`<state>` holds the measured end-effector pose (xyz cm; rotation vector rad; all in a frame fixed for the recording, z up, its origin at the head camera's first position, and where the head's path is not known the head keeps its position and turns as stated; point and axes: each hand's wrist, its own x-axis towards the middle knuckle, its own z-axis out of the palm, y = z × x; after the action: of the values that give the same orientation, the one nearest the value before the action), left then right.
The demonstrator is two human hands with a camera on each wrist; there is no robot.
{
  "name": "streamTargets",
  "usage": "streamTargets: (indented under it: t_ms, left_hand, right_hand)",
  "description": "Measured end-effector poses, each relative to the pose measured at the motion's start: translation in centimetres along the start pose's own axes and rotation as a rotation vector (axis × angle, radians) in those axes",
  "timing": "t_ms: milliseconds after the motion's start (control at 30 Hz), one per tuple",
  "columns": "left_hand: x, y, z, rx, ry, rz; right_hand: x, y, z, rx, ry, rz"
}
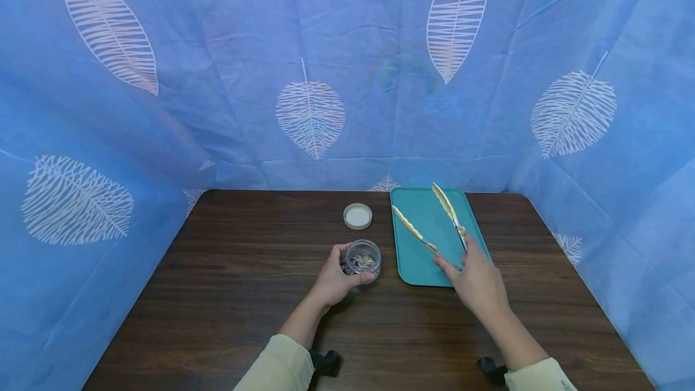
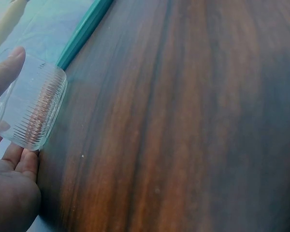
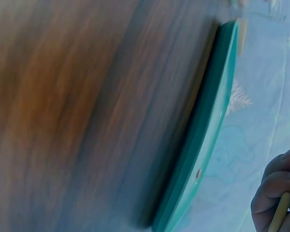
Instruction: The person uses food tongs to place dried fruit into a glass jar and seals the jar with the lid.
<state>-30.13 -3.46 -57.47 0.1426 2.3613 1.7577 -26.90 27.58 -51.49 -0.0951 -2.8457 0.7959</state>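
A clear jar, lidless, has small pale pieces at its bottom. My left hand grips it from the left side, thumb across the near side and fingers behind. In the left wrist view the ribbed wall of the jar shows reddish-brown contents low inside. My right hand holds metal tongs with cream-coloured tips, their arms spread apart above a teal tray. Nothing sits between the tips. The right wrist view catches only part of the fingers at its edge.
Behind the jar, a round lid lies on the dark wooden table. The tray reaches the table's back edge, right of the jar. Blue leaf-patterned cloth hangs around the back and sides. In the right wrist view, a small reddish speck shows on the tray.
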Motion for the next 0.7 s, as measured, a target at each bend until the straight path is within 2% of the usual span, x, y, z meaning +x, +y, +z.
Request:
streamTargets:
  t_ms: [167, 433, 700]
  left_hand:
    - [0.0, -0.1, 0.0, -0.008, 0.0, 0.004]
    - [-0.2, 0.0, 0.0, -0.007, -0.001, 0.006]
    - [-0.1, 0.0, 0.0, -0.018, 0.002, -0.005]
  right_hand:
    - [1.4, 1.5, -0.1, -0.044, 0.009, 0.006]
    - [3.9, 4.2, 0.0, -0.101, -0.031, 0.102]
    - [5.3, 5.6, -0.4, -0.145, -0.138, 0.19]
